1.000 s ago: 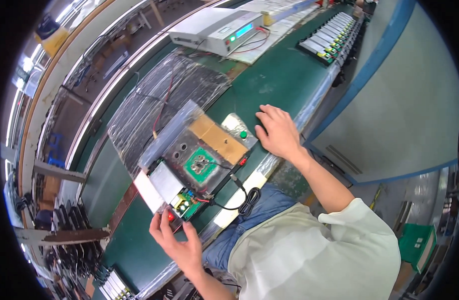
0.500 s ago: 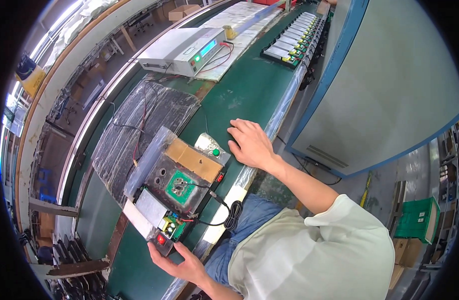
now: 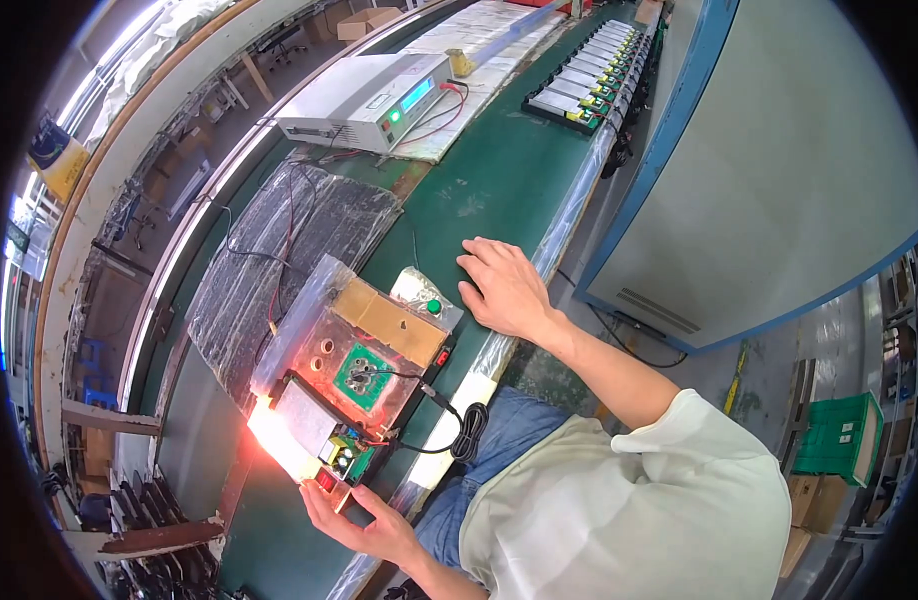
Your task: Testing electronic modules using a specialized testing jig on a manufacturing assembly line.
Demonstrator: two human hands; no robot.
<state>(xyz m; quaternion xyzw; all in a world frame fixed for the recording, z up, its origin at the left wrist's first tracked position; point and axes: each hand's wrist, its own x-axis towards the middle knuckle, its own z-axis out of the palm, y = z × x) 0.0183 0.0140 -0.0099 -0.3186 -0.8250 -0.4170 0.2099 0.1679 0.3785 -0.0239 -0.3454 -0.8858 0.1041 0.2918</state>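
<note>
On the green workbench (image 3: 479, 175), a silver-covered circuit board (image 3: 307, 415) lies beside a glowing panel (image 3: 279, 438). The left hand (image 3: 371, 532), thumb and fingers parted, flanks the red rocker switch (image 3: 325, 480); the right hand (image 3: 509, 292), empty, rests with fingers extended near the green push button (image 3: 434, 306).

Glare obscures the surface of the bright strip (image 3: 282, 440). Contact between the left hand (image 3: 381, 535) and the near-left red switch (image 3: 325, 480) cannot be determined. Characters on the blue screen (image 3: 417, 95) are too small to read. The cabinet's (image 3: 769, 200) far end is cut off.
</note>
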